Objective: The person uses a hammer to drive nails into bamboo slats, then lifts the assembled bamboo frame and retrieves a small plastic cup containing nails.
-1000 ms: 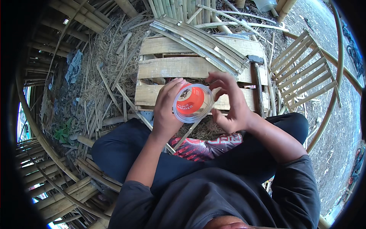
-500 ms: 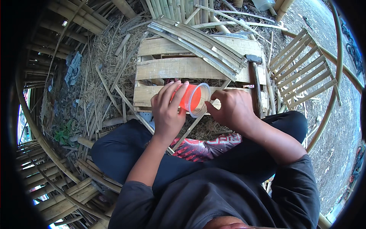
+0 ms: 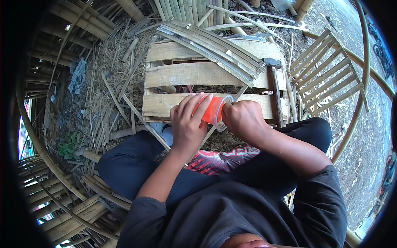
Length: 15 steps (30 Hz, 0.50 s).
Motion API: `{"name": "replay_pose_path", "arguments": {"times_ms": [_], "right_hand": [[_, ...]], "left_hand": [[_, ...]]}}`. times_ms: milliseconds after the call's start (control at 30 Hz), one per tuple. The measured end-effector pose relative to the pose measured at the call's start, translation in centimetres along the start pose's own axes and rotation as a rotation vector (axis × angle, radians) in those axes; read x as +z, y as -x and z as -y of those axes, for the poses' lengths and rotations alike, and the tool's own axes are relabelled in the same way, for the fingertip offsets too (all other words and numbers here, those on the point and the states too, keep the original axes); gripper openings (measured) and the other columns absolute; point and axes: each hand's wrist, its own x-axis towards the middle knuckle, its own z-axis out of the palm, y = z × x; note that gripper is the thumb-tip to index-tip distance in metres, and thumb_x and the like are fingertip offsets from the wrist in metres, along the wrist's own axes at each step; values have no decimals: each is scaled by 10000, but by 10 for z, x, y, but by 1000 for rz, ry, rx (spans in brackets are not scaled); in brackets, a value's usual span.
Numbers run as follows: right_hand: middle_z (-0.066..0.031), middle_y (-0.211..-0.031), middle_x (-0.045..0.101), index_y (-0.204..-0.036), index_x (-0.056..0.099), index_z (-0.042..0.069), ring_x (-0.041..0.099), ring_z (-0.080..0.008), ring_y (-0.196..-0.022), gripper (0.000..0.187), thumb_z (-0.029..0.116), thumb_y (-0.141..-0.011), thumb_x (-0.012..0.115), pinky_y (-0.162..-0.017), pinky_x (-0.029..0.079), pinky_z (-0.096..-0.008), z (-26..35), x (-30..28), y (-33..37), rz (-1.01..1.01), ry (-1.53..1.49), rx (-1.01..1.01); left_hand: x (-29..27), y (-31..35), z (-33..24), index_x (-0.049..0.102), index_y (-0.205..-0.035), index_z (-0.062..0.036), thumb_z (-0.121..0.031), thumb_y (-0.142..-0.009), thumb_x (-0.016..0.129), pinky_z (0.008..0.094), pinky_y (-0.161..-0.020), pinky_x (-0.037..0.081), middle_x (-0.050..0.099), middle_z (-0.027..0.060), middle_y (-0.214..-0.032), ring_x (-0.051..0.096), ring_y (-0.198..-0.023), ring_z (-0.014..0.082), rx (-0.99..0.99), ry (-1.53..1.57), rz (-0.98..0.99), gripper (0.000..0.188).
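My left hand (image 3: 188, 120) is wrapped round a plastic cup (image 3: 214, 109), orange-red with a clear rim. The cup lies tilted on its side, its mouth facing right, just above the near edge of a low slatted wooden table (image 3: 173, 74). At that mouth is my right hand (image 3: 244, 120), its fingers curled and pressed together. Their tips are hidden at or inside the rim, so what they pinch, if anything, does not show. A hammer (image 3: 275, 91) with a dark head and wooden handle rests on the table's right side, beyond my right hand.
A bundle of split bamboo strips (image 3: 211, 49) lies slantwise across the table. On the right leans a slatted bamboo panel (image 3: 326, 74). Straw and loose strips (image 3: 120, 78) cover the ground at left, near a bluish rag (image 3: 77, 76). Crossed legs (image 3: 128, 161) fill the near side.
My right hand has moved left and closed in on the cup's mouth, its fingers now at the rim. The cup and my left hand have shifted slightly to the right.
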Motion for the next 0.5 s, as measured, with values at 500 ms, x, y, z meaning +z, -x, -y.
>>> {"name": "replay_pose_path", "arguments": {"times_ms": [500], "right_hand": [[-146,-700,706,-769,680,45,738,-317,-648,53,81,-743,709,-571,591,-418,-1,-5,-1,71,52,-65]], "left_hand": [[2,1,-3,656,-1372,-118,5,-659,847,427,-1016,444,664,65,-1331,616,-1264,268,31,22,-5,748]]}}
